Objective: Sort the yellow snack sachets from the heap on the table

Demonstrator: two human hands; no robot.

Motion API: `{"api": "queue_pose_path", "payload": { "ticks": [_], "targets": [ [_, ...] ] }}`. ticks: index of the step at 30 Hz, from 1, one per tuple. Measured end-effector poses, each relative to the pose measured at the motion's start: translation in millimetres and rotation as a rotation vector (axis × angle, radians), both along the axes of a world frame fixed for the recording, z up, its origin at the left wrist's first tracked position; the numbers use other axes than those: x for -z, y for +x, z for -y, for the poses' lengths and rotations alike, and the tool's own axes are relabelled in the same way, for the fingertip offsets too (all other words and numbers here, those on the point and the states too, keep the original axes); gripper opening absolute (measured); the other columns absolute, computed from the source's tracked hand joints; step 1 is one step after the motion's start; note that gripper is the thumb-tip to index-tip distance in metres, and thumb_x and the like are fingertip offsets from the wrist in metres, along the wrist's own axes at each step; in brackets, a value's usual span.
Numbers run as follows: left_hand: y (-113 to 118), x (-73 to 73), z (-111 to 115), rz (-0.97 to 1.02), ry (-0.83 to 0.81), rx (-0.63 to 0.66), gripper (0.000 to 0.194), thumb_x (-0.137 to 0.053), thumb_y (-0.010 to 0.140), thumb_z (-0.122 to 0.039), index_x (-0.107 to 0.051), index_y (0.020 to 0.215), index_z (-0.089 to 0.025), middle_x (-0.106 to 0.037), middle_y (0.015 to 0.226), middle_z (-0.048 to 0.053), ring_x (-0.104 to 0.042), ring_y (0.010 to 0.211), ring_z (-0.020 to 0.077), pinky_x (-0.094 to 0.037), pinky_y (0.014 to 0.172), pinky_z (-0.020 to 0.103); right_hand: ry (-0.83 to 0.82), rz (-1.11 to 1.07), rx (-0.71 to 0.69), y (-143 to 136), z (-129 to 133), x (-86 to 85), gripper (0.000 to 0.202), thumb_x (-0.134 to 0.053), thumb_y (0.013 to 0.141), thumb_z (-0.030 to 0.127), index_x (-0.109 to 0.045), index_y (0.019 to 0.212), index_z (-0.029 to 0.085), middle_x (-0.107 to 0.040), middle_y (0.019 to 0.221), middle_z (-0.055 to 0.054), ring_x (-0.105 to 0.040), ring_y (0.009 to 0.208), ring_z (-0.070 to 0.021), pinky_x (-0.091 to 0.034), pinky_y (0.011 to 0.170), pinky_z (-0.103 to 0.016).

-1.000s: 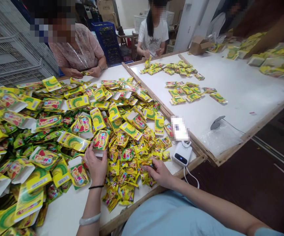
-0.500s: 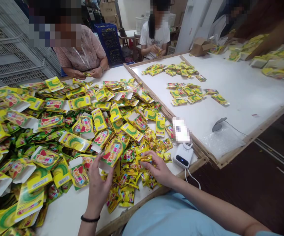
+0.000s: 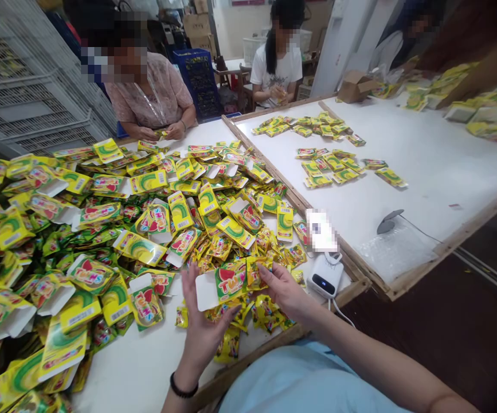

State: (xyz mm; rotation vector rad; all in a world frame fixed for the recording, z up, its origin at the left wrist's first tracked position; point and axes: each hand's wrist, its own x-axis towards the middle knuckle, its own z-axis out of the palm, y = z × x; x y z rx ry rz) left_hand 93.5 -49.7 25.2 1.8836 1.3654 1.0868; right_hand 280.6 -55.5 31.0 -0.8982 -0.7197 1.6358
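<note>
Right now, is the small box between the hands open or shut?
Open: the small box has its white flap sticking out toward the left hand. Other end: cannot tell, a yellow packet covers it.

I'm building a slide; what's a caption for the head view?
Left hand holds a carton, right hand a yellow packet at its end.

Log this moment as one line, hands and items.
left hand: at one end of carton, grip unclear | right hand: pinching yellow packet at carton's other end | nearby: loose packets
</note>
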Motion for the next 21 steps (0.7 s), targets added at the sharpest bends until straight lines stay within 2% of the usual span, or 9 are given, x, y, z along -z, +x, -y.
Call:
{"api": "queue_pose_path", "payload": {
  "ticks": [2,5,7,10,13,16,18,21],
  "targets": [
    [13,-0.1,3,0.045,-0.083,0.057,0.079,-0.06,0.079,-0.041,-0.018,0.144,-0.029,-0.022,0.152,0.007,-0.007,0.142,0.0275,-0.02,0.115,0.048,-0.027,-0.054,-0.03,-7,4,-2.3,0.031,-0.06,0.081,0.05,-0.059,0.089,0.02,-0.064,0.079,0.0,-0.061,0.067,-0.0131,-0.053,0.06,-0.027],
    [27,0.1,10,0.161,-0.14,0.095,0.062,-0.05,0.085,-0.041,-0.029,0.141,-0.028,-0.042,0.142,0.007,-0.02,0.14,0.0249,-0.024,0.115,0.046,-0.052,-0.101,-0.095,-17,10,-4.2,0.031,-0.058,0.082,0.05,-0.06,0.093,0.021,-0.064,0.084,-0.001,-0.062,0.07,-0.0139,-0.053,0.06,-0.027],
    [28,2.7,13,0.222,-0.165,0.1,0.054,-0.047,0.087,-0.038,-0.034,0.138,-0.026,-0.048,0.137,0.007,-0.026,0.138,0.0236,-0.024,0.115,0.044,-0.066,-0.091,-0.102,-19,12,-2.9,0.032,-0.058,0.083,0.05,-0.06,0.093,0.02,-0.064,0.085,-0.002,-0.062,0.072,-0.014,-0.053,0.06,-0.026],
    [20,8.2,14,0.312,-0.248,0.018,0.046,-0.047,0.087,-0.039,-0.047,0.129,-0.022,-0.056,0.128,0.008,-0.037,0.133,0.0253,-0.029,0.113,0.044,-0.069,0.041,-0.027,-10,10,1.5,0.034,-0.062,0.079,0.051,-0.059,0.089,0.019,-0.063,0.078,0.0,-0.061,0.066,-0.0124,-0.052,0.055,-0.023],
    [14,5.7,9,0.384,-0.4,-0.093,0.036,-0.051,0.082,-0.044,-0.063,0.107,-0.021,-0.065,0.114,0.009,-0.052,0.119,0.0279,-0.037,0.107,0.045,-0.054,0.182,0.052,7,2,0.6,0.034,-0.067,0.075,0.049,-0.055,0.082,0.018,-0.061,0.07,0.002,-0.056,0.05,-0.0102,-0.047,0.04,-0.021],
    [18,-5.6,4,0.471,-0.531,0.002,0.031,-0.053,0.08,-0.045,-0.067,0.091,-0.019,-0.069,0.104,0.009,-0.061,0.104,0.0259,-0.042,0.101,0.042,0.014,0.246,0.074,20,-7,-13.3,0.03,-0.068,0.076,0.044,-0.053,0.084,0.018,-0.06,0.068,0.003,-0.052,0.042,-0.008,-0.046,0.034,-0.021],
    [26,-13.1,3,0.502,-0.571,0.077,0.03,-0.057,0.077,-0.043,-0.066,0.09,-0.017,-0.07,0.098,0.009,-0.064,0.096,0.0239,-0.047,0.095,0.039,0.1,0.264,0.066,21,-13,-27.6,0.027,-0.066,0.078,0.04,-0.052,0.091,0.021,-0.06,0.071,0.003,-0.052,0.042,-0.0083,-0.047,0.035,-0.022],
    [38,-20.2,6,0.537,-0.664,0.158,0.033,-0.065,0.072,-0.041,-0.063,0.091,-0.015,-0.068,0.085,0.006,-0.063,0.077,0.0194,-0.052,0.077,0.034,0.23,0.304,0.026,15,-20,-46.7,0.025,-0.066,0.079,0.036,-0.051,0.096,0.025,-0.059,0.074,0.003,-0.054,0.047,-0.0099,-0.047,0.037,-0.022]
  ]
}}
